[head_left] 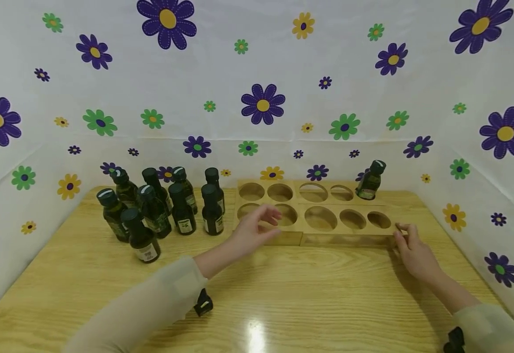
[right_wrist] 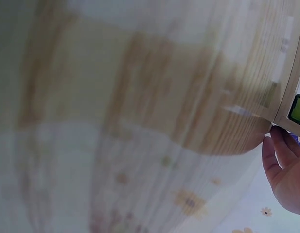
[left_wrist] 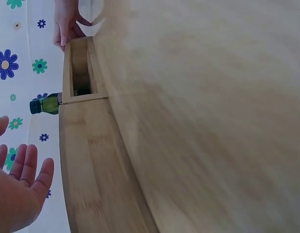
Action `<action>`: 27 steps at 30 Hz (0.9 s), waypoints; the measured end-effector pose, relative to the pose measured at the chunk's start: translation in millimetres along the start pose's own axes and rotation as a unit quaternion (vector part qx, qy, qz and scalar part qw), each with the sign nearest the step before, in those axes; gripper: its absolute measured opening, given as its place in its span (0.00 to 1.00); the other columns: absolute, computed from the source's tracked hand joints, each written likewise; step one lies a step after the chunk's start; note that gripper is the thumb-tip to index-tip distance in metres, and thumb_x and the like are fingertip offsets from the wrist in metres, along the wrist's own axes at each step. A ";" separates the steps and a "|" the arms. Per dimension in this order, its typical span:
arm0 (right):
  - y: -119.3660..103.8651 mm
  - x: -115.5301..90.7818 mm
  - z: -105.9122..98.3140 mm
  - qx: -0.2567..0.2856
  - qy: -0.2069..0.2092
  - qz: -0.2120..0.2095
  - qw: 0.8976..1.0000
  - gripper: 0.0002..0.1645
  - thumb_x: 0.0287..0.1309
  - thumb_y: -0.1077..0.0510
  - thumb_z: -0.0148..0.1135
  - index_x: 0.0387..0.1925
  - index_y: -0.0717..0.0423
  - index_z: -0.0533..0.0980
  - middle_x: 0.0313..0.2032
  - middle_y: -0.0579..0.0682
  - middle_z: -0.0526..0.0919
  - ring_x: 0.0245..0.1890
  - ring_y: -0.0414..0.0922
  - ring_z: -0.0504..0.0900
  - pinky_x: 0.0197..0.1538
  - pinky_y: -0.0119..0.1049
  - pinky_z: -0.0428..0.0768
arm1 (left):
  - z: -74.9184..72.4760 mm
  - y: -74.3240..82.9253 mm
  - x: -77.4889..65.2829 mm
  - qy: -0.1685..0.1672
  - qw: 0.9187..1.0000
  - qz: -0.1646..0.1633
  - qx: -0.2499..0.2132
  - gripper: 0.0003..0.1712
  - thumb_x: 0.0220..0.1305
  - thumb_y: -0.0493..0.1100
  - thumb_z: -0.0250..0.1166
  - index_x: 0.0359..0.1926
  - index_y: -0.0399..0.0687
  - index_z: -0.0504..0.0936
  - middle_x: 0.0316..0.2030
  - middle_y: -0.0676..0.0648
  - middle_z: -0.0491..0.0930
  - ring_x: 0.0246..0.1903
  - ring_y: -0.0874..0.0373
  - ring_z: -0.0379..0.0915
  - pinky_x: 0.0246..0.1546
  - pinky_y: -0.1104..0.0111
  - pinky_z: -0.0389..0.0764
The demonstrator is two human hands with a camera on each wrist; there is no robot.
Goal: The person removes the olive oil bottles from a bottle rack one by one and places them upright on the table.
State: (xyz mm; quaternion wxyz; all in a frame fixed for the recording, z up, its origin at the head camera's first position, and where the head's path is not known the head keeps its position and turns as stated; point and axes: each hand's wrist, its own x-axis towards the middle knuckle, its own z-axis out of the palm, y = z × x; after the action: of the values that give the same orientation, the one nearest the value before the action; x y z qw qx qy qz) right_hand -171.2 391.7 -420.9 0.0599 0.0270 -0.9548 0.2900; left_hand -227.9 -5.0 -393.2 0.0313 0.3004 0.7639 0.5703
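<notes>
A light wooden rack with two rows of round holes stands on the table. One small dark-green bottle sits in its back row at the right end, leaning slightly. Over the left front holes hovers my left hand, fingers loosely bent and nothing between them; the left wrist view shows its palm and spread fingers beside the rack. My right hand touches the rack's front right corner with its fingertips. Those fingers look fairly straight in the right wrist view, at the rack's end.
Several dark-green bottles with black caps stand grouped left of the rack, the nearest bottle toward the front. A flower-patterned cloth walls in the table at the back and sides.
</notes>
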 end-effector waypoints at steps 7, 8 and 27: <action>0.4 -0.3 1.8 0.005 0.001 0.004 1.000 0.25 0.78 0.54 0.29 0.63 0.71 0.51 0.51 0.83 0.69 0.29 0.57 0.76 0.27 0.43 0.71 | 32.7 6.1 57.0 -0.016 1.000 -0.004 -0.009 0.20 0.65 0.38 0.66 0.56 0.43 0.73 0.51 0.41 0.76 0.47 0.51 0.74 0.44 0.68 0.78; 0.5 -0.3 1.8 0.004 0.002 0.003 1.000 0.25 0.78 0.54 0.29 0.63 0.71 0.51 0.51 0.83 0.70 0.29 0.57 0.76 0.27 0.43 0.71 | 36.8 5.9 65.9 -0.014 1.000 -0.005 -0.012 0.21 0.65 0.38 0.66 0.57 0.43 0.72 0.51 0.42 0.76 0.48 0.52 0.74 0.44 0.68 0.78; 4.0 0.2 1.5 0.008 0.014 0.012 1.000 0.26 0.78 0.53 0.30 0.63 0.70 0.52 0.49 0.79 0.72 0.26 0.54 0.74 0.26 0.43 0.70 | 102.3 9.3 162.3 0.005 0.999 -0.037 -0.030 0.33 0.62 0.38 0.69 0.66 0.50 0.68 0.59 0.46 0.73 0.59 0.51 0.68 0.56 0.64 0.73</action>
State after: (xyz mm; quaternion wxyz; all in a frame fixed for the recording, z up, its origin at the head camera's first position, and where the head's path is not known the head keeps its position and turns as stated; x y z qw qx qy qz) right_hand -171.9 394.2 -424.4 0.0692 0.0125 -0.9519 0.2982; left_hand -316.7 164.2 -372.6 0.0575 0.2684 0.7568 0.5932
